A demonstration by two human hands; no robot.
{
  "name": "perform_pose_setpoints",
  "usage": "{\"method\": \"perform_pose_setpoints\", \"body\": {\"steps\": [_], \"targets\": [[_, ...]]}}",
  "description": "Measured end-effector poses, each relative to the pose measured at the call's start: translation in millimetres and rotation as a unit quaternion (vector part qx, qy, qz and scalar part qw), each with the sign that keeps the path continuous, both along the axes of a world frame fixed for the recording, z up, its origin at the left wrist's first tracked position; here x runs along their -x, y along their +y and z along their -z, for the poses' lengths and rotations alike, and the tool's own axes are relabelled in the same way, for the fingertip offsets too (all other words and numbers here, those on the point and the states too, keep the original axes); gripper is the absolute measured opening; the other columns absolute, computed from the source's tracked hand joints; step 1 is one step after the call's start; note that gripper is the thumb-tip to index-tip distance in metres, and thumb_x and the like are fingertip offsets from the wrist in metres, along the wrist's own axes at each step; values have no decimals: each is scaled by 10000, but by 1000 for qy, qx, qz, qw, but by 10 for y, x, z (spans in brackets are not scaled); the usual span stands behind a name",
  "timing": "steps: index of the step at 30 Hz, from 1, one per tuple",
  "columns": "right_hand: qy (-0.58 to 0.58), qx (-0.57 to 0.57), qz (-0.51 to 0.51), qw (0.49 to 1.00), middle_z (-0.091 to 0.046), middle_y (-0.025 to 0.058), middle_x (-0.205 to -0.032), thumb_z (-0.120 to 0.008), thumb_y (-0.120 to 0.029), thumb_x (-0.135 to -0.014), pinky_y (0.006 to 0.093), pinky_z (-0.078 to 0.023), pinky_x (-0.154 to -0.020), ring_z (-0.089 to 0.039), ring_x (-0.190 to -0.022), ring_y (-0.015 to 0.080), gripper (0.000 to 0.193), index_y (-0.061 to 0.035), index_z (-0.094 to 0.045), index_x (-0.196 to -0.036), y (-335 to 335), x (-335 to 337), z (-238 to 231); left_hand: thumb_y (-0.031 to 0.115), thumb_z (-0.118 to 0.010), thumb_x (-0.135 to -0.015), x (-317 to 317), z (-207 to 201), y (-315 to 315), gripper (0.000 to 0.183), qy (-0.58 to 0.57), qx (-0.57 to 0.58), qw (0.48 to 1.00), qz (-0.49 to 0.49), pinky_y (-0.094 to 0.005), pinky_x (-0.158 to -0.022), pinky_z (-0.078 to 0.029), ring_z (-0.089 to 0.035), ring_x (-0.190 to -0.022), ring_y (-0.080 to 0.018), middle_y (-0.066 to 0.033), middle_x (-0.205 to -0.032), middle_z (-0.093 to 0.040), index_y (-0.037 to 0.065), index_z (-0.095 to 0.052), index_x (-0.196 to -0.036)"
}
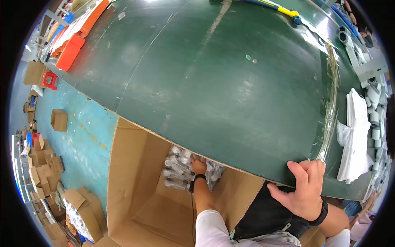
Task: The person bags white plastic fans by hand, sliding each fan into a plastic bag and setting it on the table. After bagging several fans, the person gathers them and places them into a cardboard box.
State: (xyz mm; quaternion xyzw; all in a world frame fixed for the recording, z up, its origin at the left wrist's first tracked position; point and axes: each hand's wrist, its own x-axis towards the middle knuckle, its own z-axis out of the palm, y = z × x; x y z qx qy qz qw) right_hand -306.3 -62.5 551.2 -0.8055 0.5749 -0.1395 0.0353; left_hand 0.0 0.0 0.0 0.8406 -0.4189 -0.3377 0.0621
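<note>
Carton [123,164], large, brown and open-topped, close against the near edge of the green worktop [185,90], part of its far side hidden by that edge. Inside, toward the far end, clear plastic packets [177,166] bunched together, contents too small to make out. Left hand [199,166] deep inside the carton, fingers in among the packets, black wristband [200,177] just behind; cannot tell the state of this grip, spread or pinching, with the fingertips partly lost in the shiny wrapping. Right hand [304,193] on the near edge of the worktop, to the right of the carton, grip loosely spread: fingers bent onto the top surface, thumb well apart from them. Another dark band [323,212] around the right wrist.

Just beyond the right fingertips, a bundle of clear strips [331,103] along the worktop; beside it, a white stack of thin sheets [356,140]. Farther right, grey fittings [375,119] crowded together. At the far edge, a yellow-and-blue tool [284,10]; at the far left, orange-red boxes [70,53]. On the blue-green floor [86,152], a small box [59,119] and a red stool [50,80].
</note>
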Motion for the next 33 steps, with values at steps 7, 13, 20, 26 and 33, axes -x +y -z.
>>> {"method": "perform_pose_setpoints", "body": {"steps": [7,13,20,26,33], "targets": [[6,8,13,1000,-479,87,-909,-866,-210,-518,397,-341,-707,-455,-805,274,713,-62,-537,-1133,-51,-2,41,220,-679,-824,291,-559,-157,358,109,85,988,74,-450,-966,-458,-558,-1137,-430,-277,-1306,-530,39,-671,-1133],[-37,5,4,999,-490,65,-916,-827,-271,-594,389,-350,-734,-471,-855,260,619,-86,-561,-1121,-10,17,-105,202,-656,-855,98,-1910,-408,271,126,176,976,-37,-348,-774,-529,-684,-853,-288,-195,-1002,-696,23,-701,-1054],[-92,9,-23,995,-524,77,-890,-702,-406,-739,415,-425,-718,-534,-877,265,454,-90,-567,-1036,13,175,-18,69,-575,-939,610,-4464,-695,165,153,452,878,-40,-277,-717,-504,-595,-792,-136,-73,-874,-658,-33,-656,-1040],[-336,118,10,934,-541,92,-894,-654,-224,-789,393,-423,-730,-548,-867,276,325,-67,-573,-1061,405,342,-131,38,-523,-959,1584,-5567,-537,166,273,557,779,89,-241,-611,-452,-517,-670,-100,-42,-773,-586,-31,-609,-1083],[-386,160,54,907,-610,136,-900,-656,-261,-832,399,-501,-742,-609,-853,316,306,-52,-621,-1052,1430,1691,-554,66,-566,-945,2837,-5579,-413,158,386,472,776,160,-237,-611,-465,-549,-653,-109,-60,-811,-606,-44,-616,-1046]]}}
